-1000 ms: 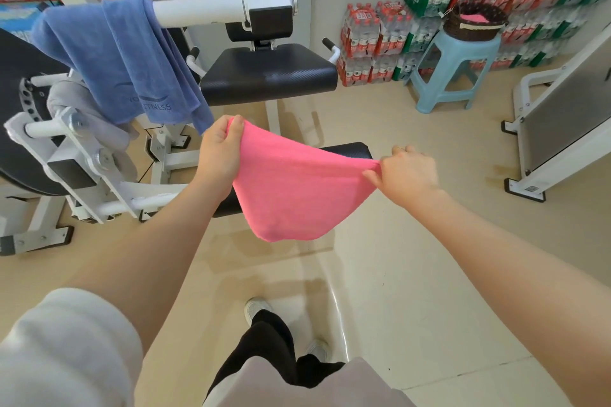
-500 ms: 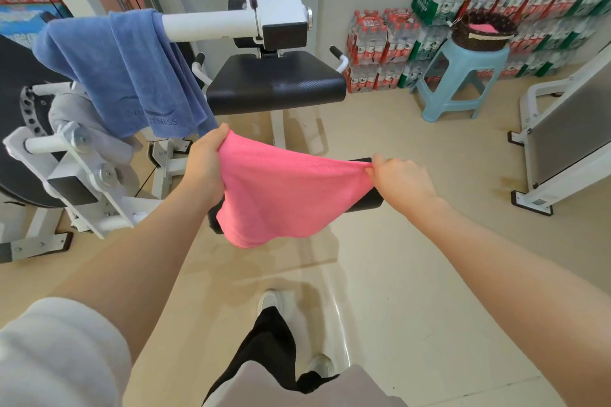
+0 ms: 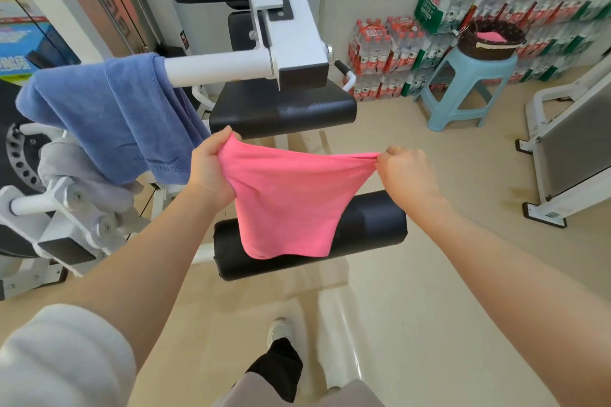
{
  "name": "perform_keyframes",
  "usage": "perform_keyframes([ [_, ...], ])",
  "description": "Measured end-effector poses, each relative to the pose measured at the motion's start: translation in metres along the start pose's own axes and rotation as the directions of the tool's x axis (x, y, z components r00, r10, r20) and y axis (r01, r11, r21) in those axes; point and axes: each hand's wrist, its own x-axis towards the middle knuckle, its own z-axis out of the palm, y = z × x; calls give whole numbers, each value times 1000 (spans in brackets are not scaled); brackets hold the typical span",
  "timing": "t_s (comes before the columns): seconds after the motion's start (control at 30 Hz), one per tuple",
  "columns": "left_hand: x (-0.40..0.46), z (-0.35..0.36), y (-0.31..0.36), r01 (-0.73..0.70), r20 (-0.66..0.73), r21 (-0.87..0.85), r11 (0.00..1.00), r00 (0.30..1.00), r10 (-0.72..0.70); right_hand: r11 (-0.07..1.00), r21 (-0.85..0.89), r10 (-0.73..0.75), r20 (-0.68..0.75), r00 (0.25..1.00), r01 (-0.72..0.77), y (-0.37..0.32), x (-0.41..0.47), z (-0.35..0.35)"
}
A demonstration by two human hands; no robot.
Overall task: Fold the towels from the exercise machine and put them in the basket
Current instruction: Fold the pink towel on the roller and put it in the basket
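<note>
Since a second ago I'm stepping closer to the machine, both hands pinching the pink towel [image 3: 287,201] stretched over the black roller [image 3: 367,225]. My left hand [image 3: 211,168] and right hand [image 3: 405,172] are gripping opposite corners; it's sagging, so a sloppy fold could be coming before the basket [image 3: 489,41].

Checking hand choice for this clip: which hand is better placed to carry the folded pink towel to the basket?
Probably the right hand: the basket on the stool sits on its side; the left hand is farther.
</note>
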Motion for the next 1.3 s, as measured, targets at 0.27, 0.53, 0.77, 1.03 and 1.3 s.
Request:
perform_keyframes([
  [0.27,40,3,24,-3,20,56,998,1000,2,712,605,473,-38,880,-357,-8,47,-17],
  [0.53,59,-6,17,38,29,154,987,999,-43,928,127,329,163,930,-350,-31,59,-4],
  [0.77,75,-10,28,31,-79,210,977,997,-14,539,497,523,436,733,-680,-21,84,10],
  [1.03,88,-13,36,-234,-67,383,893,958,280,-478,809,513,574,638,-343,-26,105,-9],
  [1.3,47,-24,2,-159,38,839,520,971,235,-231,776,617,583,528,-587,-4,55,18],
])
